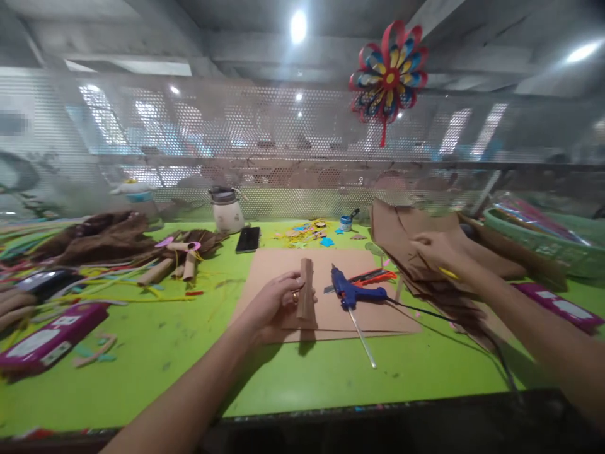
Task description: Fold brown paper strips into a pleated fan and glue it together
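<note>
My left hand [274, 299] is closed around a brown paper-covered tube [305, 290], held roughly upright over a tan cardboard sheet [269, 265]. On that cardboard lies a blue hot glue gun [362, 293] with a clear glue stick [363, 340] sticking out of its back. An orange-red utility knife [373, 276] rests just behind the glue gun. To the right, my right hand [437, 251] pinches the upper part of a stack of brown crinkled paper [397, 230]; its fingertips are partly hidden.
Cardboard rolls [177, 261] and dark brown paper [113, 236] lie at left, near a purple box [54, 337]. A phone [248, 240], a pale jug [227, 211] and paper scraps [305, 234] are at the back. A green basket [543, 236] stands right; the glue gun's cord [425, 310] trails right.
</note>
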Demonstrator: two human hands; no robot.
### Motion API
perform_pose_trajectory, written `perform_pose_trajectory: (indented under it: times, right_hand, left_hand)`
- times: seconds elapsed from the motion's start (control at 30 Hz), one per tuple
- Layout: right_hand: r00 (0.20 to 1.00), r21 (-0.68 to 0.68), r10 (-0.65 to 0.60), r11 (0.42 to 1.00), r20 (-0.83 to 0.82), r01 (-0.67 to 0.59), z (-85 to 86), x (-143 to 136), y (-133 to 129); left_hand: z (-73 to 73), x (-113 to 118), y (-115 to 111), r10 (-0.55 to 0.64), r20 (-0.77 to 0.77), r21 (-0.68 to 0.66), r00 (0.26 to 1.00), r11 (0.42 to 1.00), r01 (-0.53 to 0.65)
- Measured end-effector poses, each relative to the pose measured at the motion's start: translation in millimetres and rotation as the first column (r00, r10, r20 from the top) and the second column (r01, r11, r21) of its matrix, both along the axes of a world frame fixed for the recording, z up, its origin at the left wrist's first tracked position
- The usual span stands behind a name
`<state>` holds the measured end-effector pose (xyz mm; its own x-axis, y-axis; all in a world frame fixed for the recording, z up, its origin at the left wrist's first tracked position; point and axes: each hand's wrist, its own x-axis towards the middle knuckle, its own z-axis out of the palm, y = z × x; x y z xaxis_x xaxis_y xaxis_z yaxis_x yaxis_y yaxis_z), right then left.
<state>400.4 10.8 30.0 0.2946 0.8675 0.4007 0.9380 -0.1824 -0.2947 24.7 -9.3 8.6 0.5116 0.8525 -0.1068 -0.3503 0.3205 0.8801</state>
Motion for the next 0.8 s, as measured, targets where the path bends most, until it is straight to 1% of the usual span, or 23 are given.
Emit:
perform_pose_trajectory:
  times: [0.03,0.07,0.1,0.13,0.17,0.23,0.27,0.33,0.47,0.53,0.63,0.73,0.8]
  right_hand:
    - [0.995,-0.011,0.094,0.995,-0.02,-0.095,4.0,-25,-4]
    - [0.977,-0.008,0.206,0.978,-0.057,-0.207,7.1,-51,-10]
    - [0.913,0.011,0.365,0.929,-0.185,-0.369,9.0,-77,-16]
    - [0.813,0.048,0.505,0.856,-0.29,-0.514,9.9,-102,-22]
    - [0.715,0.082,0.598,0.784,-0.362,-0.615,9.7,-124,-28]
    - [0.589,0.141,0.673,0.704,-0.448,-0.696,6.3,-158,-35]
    - [0.543,0.165,0.679,0.687,-0.495,-0.708,3.2,-169,-37]
    - [0.463,0.196,0.661,0.674,-0.59,-0.712,-5.3,-181,-35]
    - [0.287,0.265,0.595,0.669,-0.751,-0.694,-22.4,-183,-30]
    - [0.232,0.293,0.587,0.661,-0.775,-0.691,-25.9,-181,-33]
    - [0.224,0.296,0.571,0.675,-0.79,-0.676,-25.0,-180,-40]
    - [0.238,0.262,0.526,0.705,-0.817,-0.659,-23.9,-179,-43]
    - [0.232,0.248,0.507,0.709,-0.83,-0.661,-25.5,-177,-42]
  left_hand:
    - [0.0,0,0,-0.016,0.009,-0.011,1.0,1.0,0.016]
    - [0.2,0,-1,-0.027,0.012,-0.015,1.0,1.0,0.027]
    - [0.4,0,-1,-0.036,0.012,-0.01,0.999,0.999,0.036]
    - [0.7,-1,-1,-0.046,0.013,0.005,0.999,0.999,0.046]
    - [1.1,-1,-1,-0.059,0.014,0.024,0.998,0.998,0.059]
    - [1.8,-2,-1,-0.098,0.012,0.065,0.995,0.993,0.097]
    - [2.1,-2,-2,-0.114,0.011,0.081,0.993,0.99,0.112]
    - [1.9,-1,-3,-0.142,0.005,0.087,0.99,0.986,0.141]
    - [-2.3,2,-5,-0.197,-0.023,0.039,0.98,0.979,0.198]
    - [-5.8,3,-5,-0.242,-0.033,0.019,0.97,0.97,0.243]
    - [-9.6,4,-4,-0.316,-0.046,-0.008,0.948,0.949,0.316]
    - [-10.1,4,-5,-0.341,-0.082,-0.025,0.937,0.94,0.34]
    - [-9.7,6,-7,-0.351,-0.111,-0.03,0.93,0.936,0.35]
